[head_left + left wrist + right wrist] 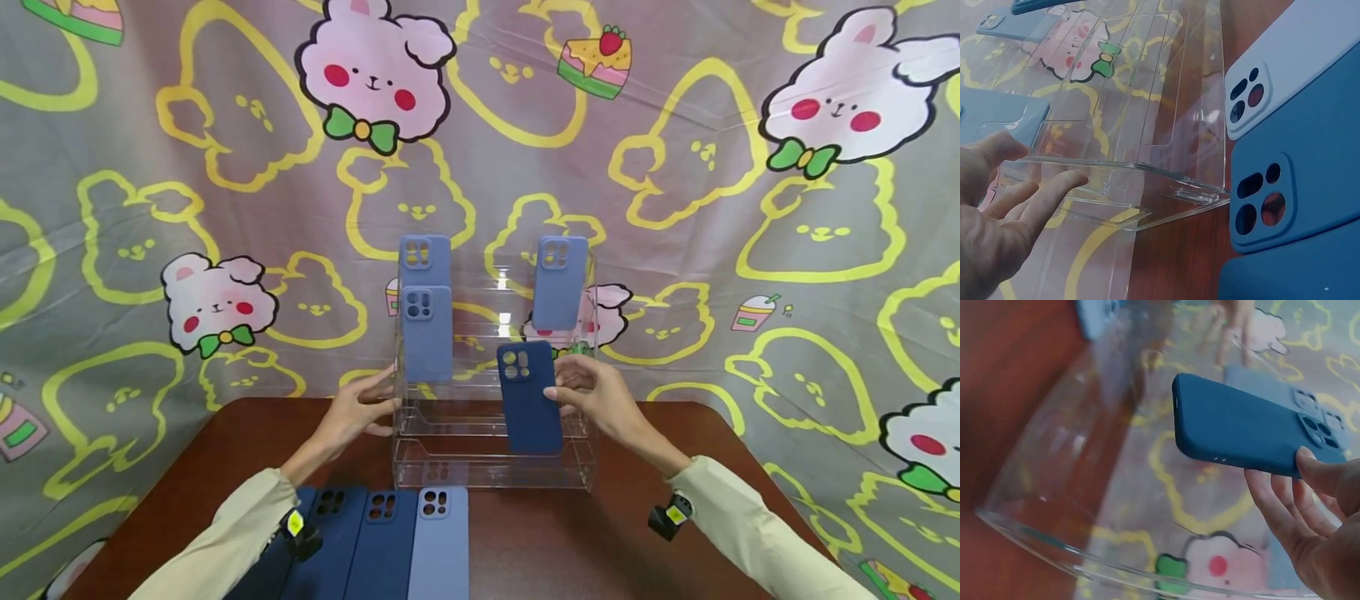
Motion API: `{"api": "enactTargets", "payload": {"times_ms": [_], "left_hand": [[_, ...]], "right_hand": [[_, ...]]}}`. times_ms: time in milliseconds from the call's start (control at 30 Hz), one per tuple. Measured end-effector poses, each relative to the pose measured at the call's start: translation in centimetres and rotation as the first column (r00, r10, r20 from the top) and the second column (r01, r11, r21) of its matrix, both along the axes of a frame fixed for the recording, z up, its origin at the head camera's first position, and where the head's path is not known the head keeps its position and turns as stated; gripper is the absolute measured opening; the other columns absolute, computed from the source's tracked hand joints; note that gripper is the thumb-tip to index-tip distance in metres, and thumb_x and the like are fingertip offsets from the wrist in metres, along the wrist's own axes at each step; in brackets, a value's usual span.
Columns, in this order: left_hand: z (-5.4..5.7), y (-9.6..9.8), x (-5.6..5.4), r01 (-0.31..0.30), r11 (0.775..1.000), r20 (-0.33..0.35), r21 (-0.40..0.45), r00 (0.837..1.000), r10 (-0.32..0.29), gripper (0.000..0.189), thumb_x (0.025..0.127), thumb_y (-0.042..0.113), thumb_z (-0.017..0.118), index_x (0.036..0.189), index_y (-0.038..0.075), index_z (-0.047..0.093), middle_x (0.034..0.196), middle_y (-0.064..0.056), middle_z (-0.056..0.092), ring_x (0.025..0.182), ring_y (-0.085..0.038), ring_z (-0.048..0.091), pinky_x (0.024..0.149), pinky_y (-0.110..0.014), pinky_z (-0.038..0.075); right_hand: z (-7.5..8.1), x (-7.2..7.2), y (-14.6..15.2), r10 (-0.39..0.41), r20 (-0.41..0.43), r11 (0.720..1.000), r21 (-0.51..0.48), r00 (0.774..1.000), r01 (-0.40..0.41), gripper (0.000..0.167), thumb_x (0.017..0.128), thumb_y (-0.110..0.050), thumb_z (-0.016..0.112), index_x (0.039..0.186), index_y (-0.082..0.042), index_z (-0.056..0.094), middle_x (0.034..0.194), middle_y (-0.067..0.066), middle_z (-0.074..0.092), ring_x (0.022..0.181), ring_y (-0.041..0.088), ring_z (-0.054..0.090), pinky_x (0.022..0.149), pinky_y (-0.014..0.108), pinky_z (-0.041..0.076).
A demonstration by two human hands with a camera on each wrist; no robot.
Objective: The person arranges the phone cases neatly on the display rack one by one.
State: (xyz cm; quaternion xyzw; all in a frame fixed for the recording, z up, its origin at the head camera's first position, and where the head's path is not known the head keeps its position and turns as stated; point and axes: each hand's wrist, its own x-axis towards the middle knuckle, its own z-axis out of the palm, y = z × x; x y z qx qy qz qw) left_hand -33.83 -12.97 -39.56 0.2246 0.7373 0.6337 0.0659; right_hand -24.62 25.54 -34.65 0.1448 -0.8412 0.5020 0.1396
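Note:
My right hand [600,396] pinches a dark blue phone case [531,408] by its right edge, thumb in front and fingers behind. That case is in front of the right half of a clear acrylic tiered display rack [495,477]. At the rack's left side is my left hand [362,408], its thumb and fingers at the side panel; in the left wrist view the fingers [1054,194] look extended along the panel's edge. Lighter blue cases stand on the rack: an upper left case [426,271], a case below it [427,342] and an upper right case [561,287].
On the brown table [600,550], left of centre in front of the rack, lie a light blue case [441,550] and several darker blue cases [382,550] side by side. A patterned cloth [480,125] with rabbit drawings hangs behind the table.

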Motion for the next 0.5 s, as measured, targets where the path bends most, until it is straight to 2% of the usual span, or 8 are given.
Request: {"api": "enactTargets", "payload": {"times_ms": [200, 300, 500], "left_hand": [[0.1, -0.2, 0.0, 0.011, 1.0, 0.004, -0.006, 1.0, -0.011, 0.068, 0.104, 0.002, 0.063, 0.164, 0.007, 0.033, 0.16, -0.038, 0.034, 0.136, -0.055, 0.05, 0.083, -0.05, 0.067], [0.1, -0.3, 0.0, 0.013, 1.0, 0.003, -0.002, 1.0, -0.013, 0.068, 0.104, 0.003, 0.063, 0.164, 0.008, 0.033, 0.16, -0.038, 0.034, 0.135, -0.056, 0.051, 0.084, -0.049, 0.066], [-0.1, -0.1, 0.0, 0.007, 1.0, 0.012, -0.003, 1.0, -0.007, 0.068, 0.103, 0.004, 0.065, 0.164, 0.008, 0.034, 0.159, -0.038, 0.035, 0.135, -0.053, 0.053, 0.083, -0.047, 0.067]], "right_hand": [[2.8, -2.3, 0.9, -0.033, -0.077, 0.999, -0.04, 0.997, 0.03, 0.047, 0.094, -0.002, 0.078, 0.136, 0.008, 0.06, 0.107, 0.026, 0.068, 0.086, 0.009, 0.073, 0.072, 0.035, 0.068], [4.1, -3.2, 1.5, -0.045, -0.084, 0.996, -0.081, 0.995, 0.038, 0.048, 0.095, -0.002, 0.076, 0.139, 0.008, 0.058, 0.109, 0.028, 0.067, 0.084, 0.008, 0.073, 0.073, 0.035, 0.068], [5.0, -4.8, 2.5, -0.093, -0.071, 0.99, -0.11, 0.993, 0.085, 0.05, 0.098, -0.012, 0.075, 0.142, 0.005, 0.057, 0.114, 0.029, 0.065, 0.085, 0.006, 0.073, 0.072, 0.029, 0.067]]}}
